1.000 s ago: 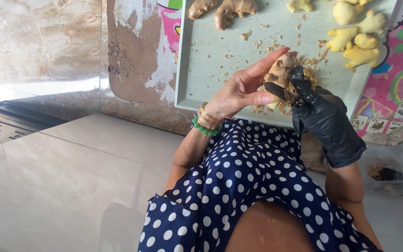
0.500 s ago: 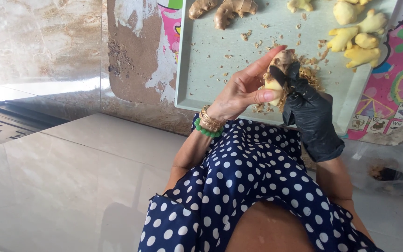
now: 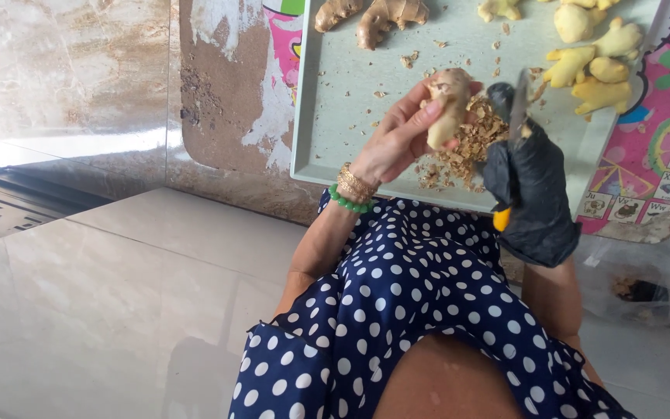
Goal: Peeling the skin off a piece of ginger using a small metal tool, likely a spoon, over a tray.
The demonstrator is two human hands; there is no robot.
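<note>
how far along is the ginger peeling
Done: several peeled yellow pieces lie at the tray's far right corner, with a heap of peelings in the middle. In hand: the left hand holds a partly peeled ginger root; the gloved right hand holds a knife. Left: two unpeeled roots at the top.

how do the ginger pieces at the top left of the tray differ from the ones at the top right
The top-left ginger pieces are brown, with their skin on; the top-right ginger pieces are bare and pale yellow. The brown ones number two or three, while the yellow ones form a bigger cluster. Both groups lie on the same pale green tray, away from the scraps heaped near the hands.
</note>
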